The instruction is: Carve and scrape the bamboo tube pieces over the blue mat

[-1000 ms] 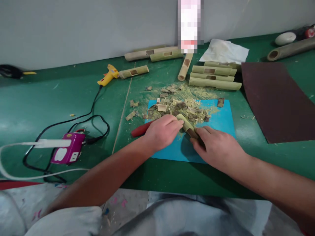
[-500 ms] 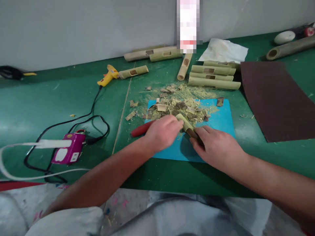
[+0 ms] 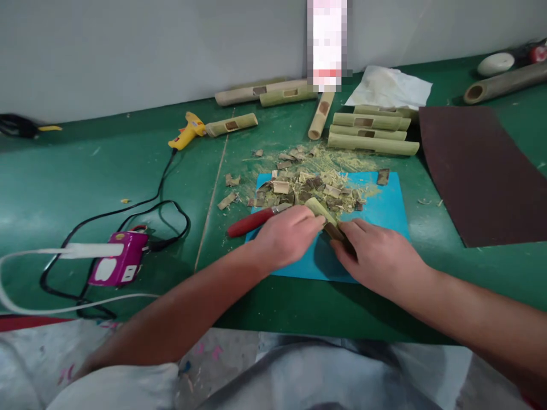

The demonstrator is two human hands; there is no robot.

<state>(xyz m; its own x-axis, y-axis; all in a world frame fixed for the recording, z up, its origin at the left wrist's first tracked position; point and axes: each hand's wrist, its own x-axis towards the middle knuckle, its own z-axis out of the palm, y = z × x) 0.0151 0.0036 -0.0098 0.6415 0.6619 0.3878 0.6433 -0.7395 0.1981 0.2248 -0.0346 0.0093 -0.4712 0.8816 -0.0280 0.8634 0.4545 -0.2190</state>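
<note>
A short green bamboo tube (image 3: 317, 208) lies slanted over the blue sheet (image 3: 387, 213), with a cut-out in its side. My right hand (image 3: 380, 250) is closed around its near end, thumb underneath. Curled at the tube's left side, my left hand (image 3: 288, 236) has its thumb and fingertips pinched at the edge of the cut-out. Whether a small piece is also between those fingertips is hidden. Beside the left wrist rests a red-handled knife (image 3: 250, 222), its blade partly covered by that hand. Bamboo chips and shavings (image 3: 316, 185) are heaped just beyond both hands.
Several notched bamboo tubes (image 3: 374, 147) are lined up at the back right, near a white tissue (image 3: 388, 88). A dark brown sheet (image 3: 482, 182) lies to the right. On the left are a yellow glue gun (image 3: 188, 132), a purple power adapter (image 3: 117, 259) and looping cables.
My left hand has slid slightly right and down along the tube, uncovering more of the knife's handle and part of its blade. My right hand has stayed in place on the tube.
</note>
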